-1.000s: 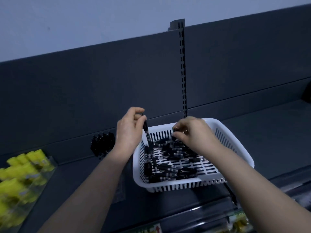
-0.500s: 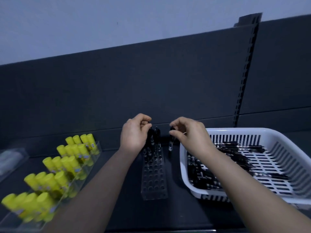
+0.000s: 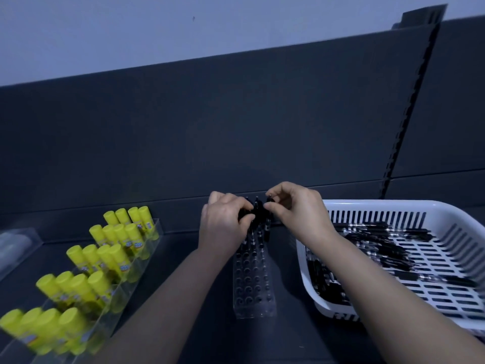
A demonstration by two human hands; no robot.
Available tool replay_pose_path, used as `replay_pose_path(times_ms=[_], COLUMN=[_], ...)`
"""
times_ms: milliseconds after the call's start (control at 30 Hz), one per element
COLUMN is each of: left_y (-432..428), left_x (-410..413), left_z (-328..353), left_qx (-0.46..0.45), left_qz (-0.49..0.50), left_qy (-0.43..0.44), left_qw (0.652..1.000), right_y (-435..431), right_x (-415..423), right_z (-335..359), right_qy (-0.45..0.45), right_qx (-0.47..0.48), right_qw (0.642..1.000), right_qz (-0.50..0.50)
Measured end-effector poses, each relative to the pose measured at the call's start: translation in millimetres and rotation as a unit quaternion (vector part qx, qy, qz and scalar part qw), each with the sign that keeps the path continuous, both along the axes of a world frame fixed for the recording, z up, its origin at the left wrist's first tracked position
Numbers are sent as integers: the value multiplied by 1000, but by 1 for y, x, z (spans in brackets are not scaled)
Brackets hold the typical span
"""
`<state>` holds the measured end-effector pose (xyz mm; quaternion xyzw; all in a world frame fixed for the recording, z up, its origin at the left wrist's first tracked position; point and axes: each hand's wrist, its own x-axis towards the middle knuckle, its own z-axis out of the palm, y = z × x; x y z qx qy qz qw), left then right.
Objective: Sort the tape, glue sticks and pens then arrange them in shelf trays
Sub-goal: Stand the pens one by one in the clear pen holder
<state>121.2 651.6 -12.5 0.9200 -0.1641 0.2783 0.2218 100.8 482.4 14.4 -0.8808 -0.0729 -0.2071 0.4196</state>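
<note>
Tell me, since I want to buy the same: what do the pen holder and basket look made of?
The pen holder looks like clear glossy acrylic: the dark shelf shows through it and its edges catch light. The basket looks like smooth white moulded plastic, with slotted walls and floor.

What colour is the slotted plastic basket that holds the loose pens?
White. The slotted plastic basket shows best in the head view.

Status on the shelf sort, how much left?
Done: glue sticks stand in rows in the tray. In hand: left hand and right hand grip pens at the back row of the holder. Left: most holder holes empty, many loose pens in basket. Tape: far-left tray too blurred.
</note>
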Motion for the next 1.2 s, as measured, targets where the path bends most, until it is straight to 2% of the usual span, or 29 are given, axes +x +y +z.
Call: replay_pose_path(times_ms=[200,400,733,833,933,1067,1200], left_y=[4,10,18,12,-7,-48,-97], left_x=[0,-2,-9,-12,-14,-18,-23], left_z=[-1,0,7,12,17,17,15], left_qx=[-4,-64,-83,-76,-58,-22,21], left_qz=[-3,-9,-14,-32,-58,-89,-131], left_qy=[-2,3,-7,-16,-27,-8,37], left_qw=[1000,998,996,996,996,996,990], right_y=[9,17,19,9,-13,-58,-114], right_x=[6,13,11,3,-10,-29,-53], right_z=[-5,-20,-23,-19,-12,-11,-16], right_qy=[5,32,54,49,32,46,78], right_qx=[-14,-81,-149,-162,-229,-308,-347], right_qw=[1000,996,987,985,972,947,925], right_qz=[6,14,-4,-14,-32,-78,-137])
